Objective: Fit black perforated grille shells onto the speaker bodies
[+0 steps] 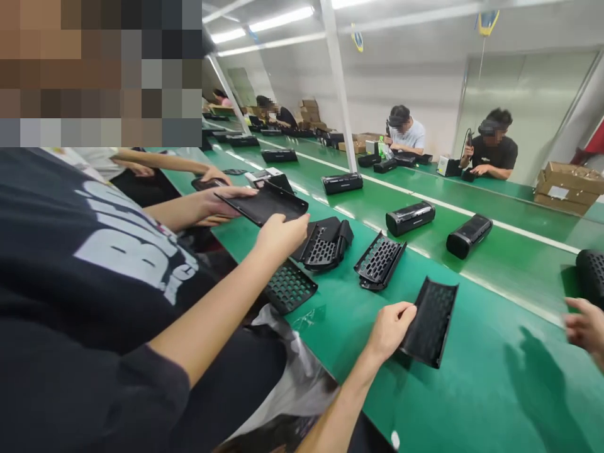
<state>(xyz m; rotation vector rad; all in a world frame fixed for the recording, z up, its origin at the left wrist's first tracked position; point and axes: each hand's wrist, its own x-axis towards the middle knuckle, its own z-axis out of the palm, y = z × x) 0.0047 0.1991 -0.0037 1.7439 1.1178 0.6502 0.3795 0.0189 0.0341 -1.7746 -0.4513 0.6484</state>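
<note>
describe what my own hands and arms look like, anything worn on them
Both are bare. The left hand and its forearm show no sleeve, glove, watch or ring. The right hand is blurred and cut off by the frame edge; no glove shows on its fingers.

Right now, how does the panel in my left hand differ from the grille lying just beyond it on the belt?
The panel is gripped by your left hand; the grille lies untouched. The panel looks finely textured; the grille has large open holes. Both are black and curved.
</note>
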